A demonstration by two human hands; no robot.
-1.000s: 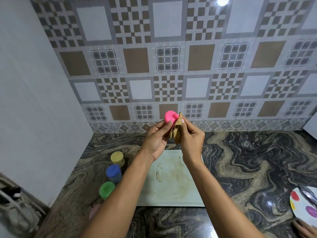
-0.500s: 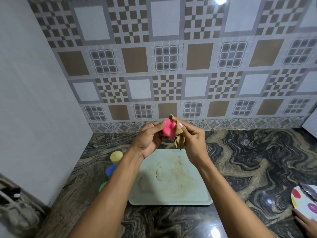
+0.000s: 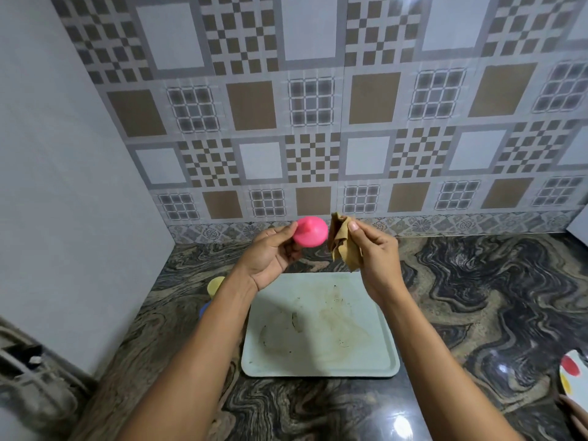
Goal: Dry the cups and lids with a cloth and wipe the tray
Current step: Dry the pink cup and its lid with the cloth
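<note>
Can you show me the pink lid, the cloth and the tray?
pink lid (image 3: pixel 313 233): head view, on its rounded pink surface.
cloth (image 3: pixel 340 246): head view, on the hanging fold.
tray (image 3: pixel 318 372): head view, on its near rim.

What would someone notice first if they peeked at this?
The bright pink lid jumps out, held up by the left hand in front of the tiled wall, just apart from the tan cloth pinched in the right hand. Below them, a pale tray smeared with brownish marks lies on the dark swirly counter.
</note>
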